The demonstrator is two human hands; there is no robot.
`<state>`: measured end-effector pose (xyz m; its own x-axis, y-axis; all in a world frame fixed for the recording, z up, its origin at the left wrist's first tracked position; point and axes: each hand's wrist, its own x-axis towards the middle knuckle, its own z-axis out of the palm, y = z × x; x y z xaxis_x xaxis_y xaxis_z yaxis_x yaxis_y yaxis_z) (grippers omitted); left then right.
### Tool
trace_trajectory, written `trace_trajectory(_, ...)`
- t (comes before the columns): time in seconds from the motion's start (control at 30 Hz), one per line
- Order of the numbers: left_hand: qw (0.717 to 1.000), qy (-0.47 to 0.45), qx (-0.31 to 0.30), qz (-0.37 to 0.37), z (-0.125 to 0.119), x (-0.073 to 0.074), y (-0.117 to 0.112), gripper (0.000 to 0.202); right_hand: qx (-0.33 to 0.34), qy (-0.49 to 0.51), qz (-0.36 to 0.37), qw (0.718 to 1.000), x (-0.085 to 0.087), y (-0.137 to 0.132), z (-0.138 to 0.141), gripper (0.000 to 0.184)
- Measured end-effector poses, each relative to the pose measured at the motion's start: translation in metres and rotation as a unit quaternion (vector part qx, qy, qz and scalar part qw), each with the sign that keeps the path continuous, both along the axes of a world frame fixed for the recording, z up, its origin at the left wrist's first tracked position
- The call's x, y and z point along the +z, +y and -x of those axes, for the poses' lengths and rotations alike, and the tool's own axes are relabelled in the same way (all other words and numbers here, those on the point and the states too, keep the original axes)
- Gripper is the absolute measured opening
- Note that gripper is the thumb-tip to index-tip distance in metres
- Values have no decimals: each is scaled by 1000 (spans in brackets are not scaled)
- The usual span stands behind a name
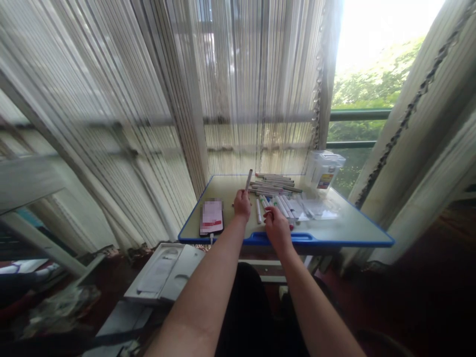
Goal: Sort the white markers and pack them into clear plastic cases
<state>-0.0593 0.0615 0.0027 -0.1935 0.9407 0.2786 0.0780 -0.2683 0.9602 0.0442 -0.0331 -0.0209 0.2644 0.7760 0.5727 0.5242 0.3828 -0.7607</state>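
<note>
Upright in my left hand [242, 204] is a slim grey-white marker [249, 179] with a dark tip, gripped in closed fingers. My right hand [275, 224] is low over the near side of the table, its fingers curled together against a group of white markers [285, 206]. What sits between those fingertips is too small to make out. Between the two hands lies a single white marker [259, 211]. Behind them, a loose pile of grey markers [273, 184] with coloured ends spreads across the tabletop.
The blue-edged table [349, 230] also carries a phone [211, 218] with a cable at left. A clear plastic box [325, 169] stands at the back right, near a clear plastic sheet [323, 210]. An open white box [163, 272] lies below left. Striped curtains [241, 89] hang behind.
</note>
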Motion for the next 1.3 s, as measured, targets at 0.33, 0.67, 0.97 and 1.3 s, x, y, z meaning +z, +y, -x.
trace_trajectory(0.33, 999, -6, 6, -49, 2, 3, 0, 19, -12, 15, 6, 1000, 1, -1, -2, 27)
trace_trajectory(0.67, 993, -76, -83, 25, -1, 6, -7, 29, -33, 13, -28, 999, -1, 1, -2, 25)
trace_trajectory(0.97, 980, -46, -189, 38, -4, 8, -18, 34, -38, 51, -44, 997, -2, 4, -2, 26)
trace_trajectory(1.3, 972, -34, -229, 48, -2, 12, -24, 27, -72, 50, -54, 995, -3, 4, -2, 23)
